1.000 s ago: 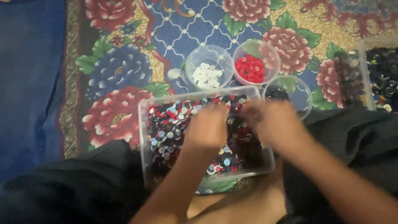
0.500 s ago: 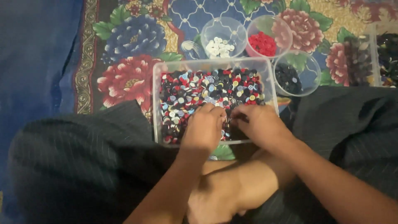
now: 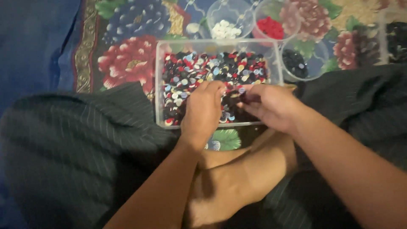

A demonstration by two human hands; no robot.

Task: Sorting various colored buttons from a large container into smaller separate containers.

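A clear rectangular plastic box [image 3: 157,85] on the carpet holds a heap of mixed buttons [image 3: 199,70] in red, black, white and pale blue. My left hand [image 3: 203,108] lies palm down over the near middle of the box, with its fingers curled into the buttons. Just to its right, my right hand [image 3: 267,106] hovers over the near right part of the box. Its fingertips are pinched together and a small pale button shows at them. What the left fingers hold is hidden.
Three clear round cups stand behind the box: white buttons [image 3: 224,29], red buttons [image 3: 270,26], black buttons [image 3: 296,63]. Another clear box of dark buttons [image 3: 396,40] sits far right. My crossed legs in dark striped cloth [image 3: 76,144] flank the box on a floral carpet [image 3: 127,55].
The view has tilted down, so the box and cups sit higher in frame. Both hands have drawn back from the middle of the box to its near edge.
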